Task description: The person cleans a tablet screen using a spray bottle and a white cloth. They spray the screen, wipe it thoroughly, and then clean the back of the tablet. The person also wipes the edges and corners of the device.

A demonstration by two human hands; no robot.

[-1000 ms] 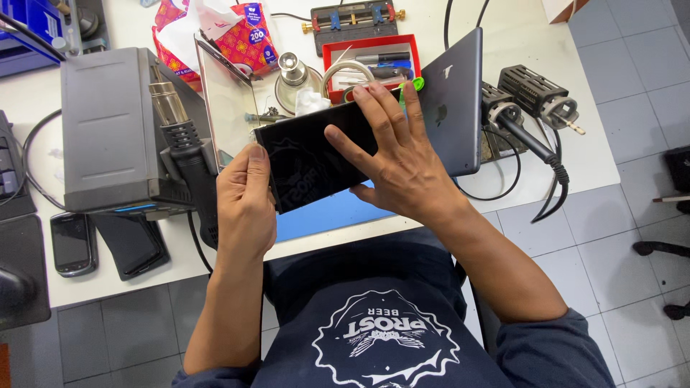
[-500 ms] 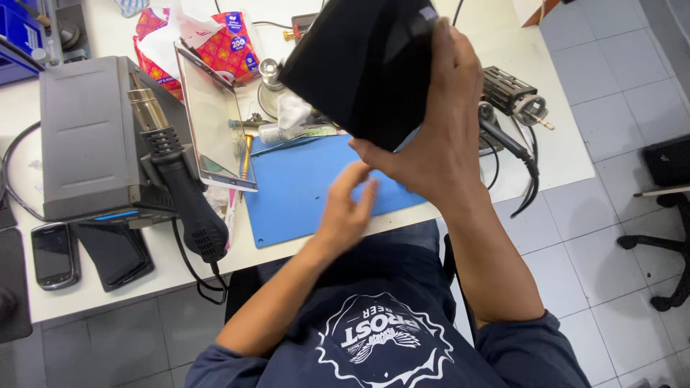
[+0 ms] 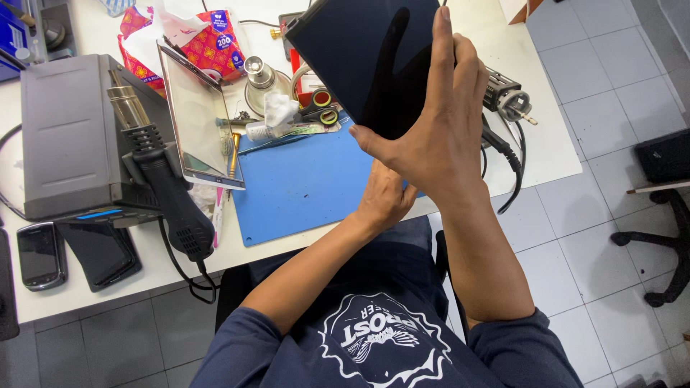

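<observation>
- Right hand (image 3: 431,136), head view: raised above the worktop (image 3: 546,144), fingers spread flat against the back of a dark tablet (image 3: 359,57), thumb hooked round its lower edge; the tablet is lifted clear of the surface and tilted, its glossy face reflecting the hand's shadow.
- Left hand (image 3: 384,201), head view: lower down, at the near edge of the blue mat (image 3: 302,187), partly hidden behind the right wrist; whether its fingers are closed or loose cannot be told.
- Blue mat: flat on the white worktop, directly below the tablet.
- Glass panel (image 3: 198,118): thin, clear, lying just left of the mat, overlapping its left edge.
- Hot-air gun (image 3: 162,187): black handle, metal nozzle, resting against the grey station box (image 3: 68,136) on the left.
- Two dark phones (image 3: 72,251): side by side near the front left of the worktop.
- Red patterned tissue pack (image 3: 208,43): at the back, behind the glass panel.
- Small tools, a white wad and tape rolls (image 3: 320,104): along the mat's far edge.
</observation>
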